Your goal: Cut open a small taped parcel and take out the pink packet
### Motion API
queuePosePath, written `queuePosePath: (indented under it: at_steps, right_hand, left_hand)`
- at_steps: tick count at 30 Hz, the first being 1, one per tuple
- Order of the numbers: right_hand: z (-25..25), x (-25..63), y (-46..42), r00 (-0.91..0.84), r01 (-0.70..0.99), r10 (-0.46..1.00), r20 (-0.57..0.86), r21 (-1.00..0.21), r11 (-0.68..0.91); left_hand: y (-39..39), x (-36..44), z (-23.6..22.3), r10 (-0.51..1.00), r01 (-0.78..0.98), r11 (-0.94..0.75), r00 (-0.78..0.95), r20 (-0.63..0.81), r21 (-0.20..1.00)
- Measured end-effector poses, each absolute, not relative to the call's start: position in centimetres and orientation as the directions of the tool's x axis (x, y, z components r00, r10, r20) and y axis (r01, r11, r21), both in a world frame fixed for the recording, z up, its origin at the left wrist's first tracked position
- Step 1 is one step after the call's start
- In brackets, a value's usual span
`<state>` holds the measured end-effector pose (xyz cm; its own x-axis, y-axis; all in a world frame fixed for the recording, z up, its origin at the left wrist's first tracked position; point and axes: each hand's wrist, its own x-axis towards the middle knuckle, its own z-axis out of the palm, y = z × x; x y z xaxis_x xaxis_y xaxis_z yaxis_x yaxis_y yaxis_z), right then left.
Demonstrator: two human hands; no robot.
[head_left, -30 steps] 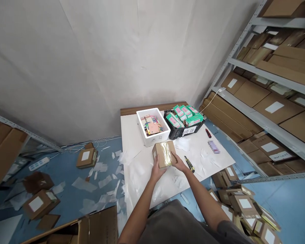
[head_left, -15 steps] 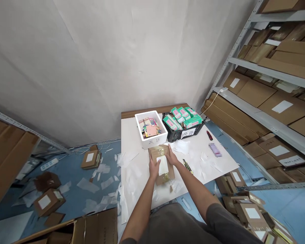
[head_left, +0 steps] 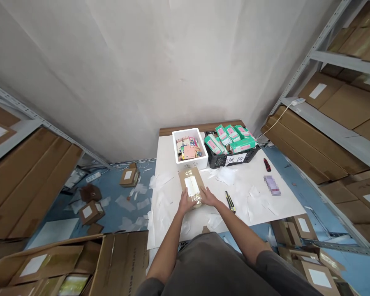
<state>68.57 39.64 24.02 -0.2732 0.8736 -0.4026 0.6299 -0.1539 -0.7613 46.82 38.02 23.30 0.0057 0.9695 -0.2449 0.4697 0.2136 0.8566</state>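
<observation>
A small taped cardboard box [head_left: 189,183] with a white label on top lies on the white table [head_left: 255,205]. My left hand [head_left: 183,203] grips its near left corner and my right hand [head_left: 208,198] grips its near right side. Both hands have their fingers curled onto the box. A yellow and black utility knife [head_left: 230,201] lies just right of my right hand.
A white tub [head_left: 189,150] of small packets and a black crate [head_left: 231,157] of green boxes stand at the table's far edge. A red-handled tool [head_left: 267,165], a purple item [head_left: 272,185] and paper scraps lie on the table. Cardboard boxes litter the blue floor; shelves flank both sides.
The box was turned so its white label faces up and now lies flat on the table. My hands slid to its near end. The camera swung left.
</observation>
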Motion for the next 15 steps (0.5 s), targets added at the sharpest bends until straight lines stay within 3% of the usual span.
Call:
queuePosePath:
  at_steps: [4,10,15]
  right_hand:
    - [23.8,69.8,37.9,-0.342,0.599,0.880,-0.328,-0.798,-0.065]
    - [28.7,71.9,40.2,-0.293,0.587,0.945,-0.147,-0.808,0.057]
    - [31.4,70.2,43.8,-0.179,0.700,0.960,-0.215,-0.713,-0.030]
  left_hand:
    - [35.7,46.8,23.4,0.968,0.420,0.193,0.068,-0.243,0.887]
    - [38.0,44.7,29.1,0.982,0.277,0.179,0.013,-0.190,0.944]
    - [40.3,45.2,30.8,0.970,0.355,0.227,0.005,-0.245,0.907]
